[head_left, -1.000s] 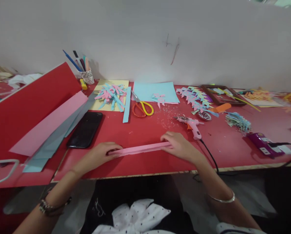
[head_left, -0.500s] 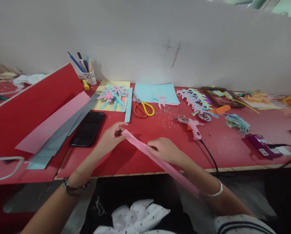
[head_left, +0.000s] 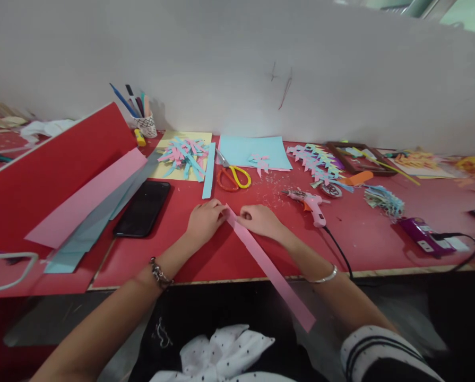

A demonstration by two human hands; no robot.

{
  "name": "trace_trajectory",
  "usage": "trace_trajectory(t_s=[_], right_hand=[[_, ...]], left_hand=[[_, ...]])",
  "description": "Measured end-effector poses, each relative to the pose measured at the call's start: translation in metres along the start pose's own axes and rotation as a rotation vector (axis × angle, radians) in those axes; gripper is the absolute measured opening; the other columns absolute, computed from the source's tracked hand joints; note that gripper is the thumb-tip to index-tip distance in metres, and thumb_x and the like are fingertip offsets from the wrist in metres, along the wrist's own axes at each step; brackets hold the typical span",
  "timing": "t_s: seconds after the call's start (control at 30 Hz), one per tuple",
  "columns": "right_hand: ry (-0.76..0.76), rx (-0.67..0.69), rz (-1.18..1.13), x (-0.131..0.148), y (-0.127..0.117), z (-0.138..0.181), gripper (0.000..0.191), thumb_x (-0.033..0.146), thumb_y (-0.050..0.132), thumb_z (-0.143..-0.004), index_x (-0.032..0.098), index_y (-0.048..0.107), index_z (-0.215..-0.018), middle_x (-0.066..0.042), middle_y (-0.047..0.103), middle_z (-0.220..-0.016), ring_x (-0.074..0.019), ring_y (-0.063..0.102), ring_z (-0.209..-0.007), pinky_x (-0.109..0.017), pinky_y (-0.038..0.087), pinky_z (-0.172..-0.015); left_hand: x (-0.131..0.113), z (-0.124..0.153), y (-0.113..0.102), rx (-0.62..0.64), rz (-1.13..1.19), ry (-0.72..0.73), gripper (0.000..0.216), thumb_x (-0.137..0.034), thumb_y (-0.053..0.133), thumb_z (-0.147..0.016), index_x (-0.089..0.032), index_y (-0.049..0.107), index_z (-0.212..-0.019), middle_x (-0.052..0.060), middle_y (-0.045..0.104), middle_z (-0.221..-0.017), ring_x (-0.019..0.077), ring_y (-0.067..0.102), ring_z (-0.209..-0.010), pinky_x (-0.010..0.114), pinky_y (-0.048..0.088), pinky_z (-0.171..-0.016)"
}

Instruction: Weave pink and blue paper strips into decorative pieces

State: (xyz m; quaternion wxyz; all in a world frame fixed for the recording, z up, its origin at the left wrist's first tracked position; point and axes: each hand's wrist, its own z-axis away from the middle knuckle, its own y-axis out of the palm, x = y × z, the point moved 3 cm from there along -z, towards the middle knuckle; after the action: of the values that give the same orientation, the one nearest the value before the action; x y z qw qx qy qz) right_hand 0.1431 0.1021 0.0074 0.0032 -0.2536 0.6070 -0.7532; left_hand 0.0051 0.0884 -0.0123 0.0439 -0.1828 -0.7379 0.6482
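Note:
A long pink paper strip (head_left: 267, 261) runs from between my hands down past the table's front edge. Its far end is pinched by my left hand (head_left: 208, 222), fingers closed. Close by, my right hand (head_left: 260, 219) grips the strip's right edge a little below that end. Just beyond my hands lie scissors (head_left: 234, 178) with one red and one yellow handle loop. A blue paper strip (head_left: 209, 171) is left of them. Cut pink and blue strips (head_left: 184, 155) are heaped on a yellow sheet.
A black phone (head_left: 142, 209) and pink and blue paper sheets (head_left: 86, 199) lie left, against a slanted red board (head_left: 58, 175). To the right are a pink glue gun (head_left: 308, 204) with its cord and a purple power socket box (head_left: 424, 235). A pen cup (head_left: 146, 126) stands by the wall.
My left hand has moved right and my right hand slightly forward, bringing them closer together. The pink strip has shifted with them and now hangs straighter, its lower end clear of my right forearm.

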Motion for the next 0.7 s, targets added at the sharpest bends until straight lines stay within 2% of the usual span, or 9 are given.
trace_trajectory(t_s=[0.13,0.23,0.3,0.47,0.7], right_hand=[[0.014,-0.068,-0.001,0.000,0.002,-0.037,0.022,0.033,0.044,-0.078,0.018,0.056,-0.068,-0.002,0.060,-0.073,-0.0127,0.051,-0.069,-0.024,0.030,-0.061],[0.043,-0.091,0.019,-0.003,0.003,-0.050,0.021,0.030,0.044,-0.077,0.018,0.057,-0.066,-0.002,0.060,-0.074,-0.0149,0.052,-0.074,-0.029,0.031,-0.068],[0.054,-0.099,0.023,-0.006,0.003,-0.052,0.021,0.028,0.044,-0.077,0.018,0.058,-0.064,-0.002,0.059,-0.077,-0.0159,0.052,-0.077,-0.031,0.031,-0.071],[0.106,-0.174,0.009,-0.013,0.007,-0.048,0.018,0.028,0.047,-0.076,0.019,0.061,-0.070,-0.007,0.052,-0.099,-0.0212,0.044,-0.098,-0.035,0.032,-0.075],[0.089,-0.243,-0.056,-0.015,0.011,-0.047,0.018,0.028,0.048,-0.075,0.019,0.062,-0.067,-0.006,0.049,-0.099,-0.0213,0.041,-0.097,-0.038,0.032,-0.076]], left_hand=[[-0.002,-0.008,0.005,-0.022,-0.016,0.059,0.023,-0.024,0.043,-0.083,-0.020,0.062,-0.095,0.005,0.063,-0.097,0.0175,0.059,-0.084,0.028,0.042,-0.068],[-0.002,-0.011,0.007,-0.031,-0.014,0.047,0.023,-0.024,0.043,-0.083,-0.021,0.063,-0.094,0.005,0.063,-0.097,0.0176,0.059,-0.084,0.029,0.042,-0.069],[-0.002,-0.012,0.008,-0.036,-0.010,0.037,0.024,-0.024,0.042,-0.083,-0.021,0.062,-0.095,0.005,0.063,-0.097,0.0181,0.058,-0.085,0.029,0.041,-0.070],[-0.007,-0.013,0.009,-0.034,-0.025,-0.009,0.023,-0.023,0.044,-0.082,-0.020,0.061,-0.097,0.006,0.061,-0.096,0.0190,0.057,-0.086,0.031,0.041,-0.074],[-0.012,-0.013,0.009,0.008,-0.036,-0.076,0.026,-0.022,0.043,-0.082,-0.016,0.057,-0.103,0.008,0.057,-0.099,0.0196,0.055,-0.090,0.029,0.041,-0.074]])
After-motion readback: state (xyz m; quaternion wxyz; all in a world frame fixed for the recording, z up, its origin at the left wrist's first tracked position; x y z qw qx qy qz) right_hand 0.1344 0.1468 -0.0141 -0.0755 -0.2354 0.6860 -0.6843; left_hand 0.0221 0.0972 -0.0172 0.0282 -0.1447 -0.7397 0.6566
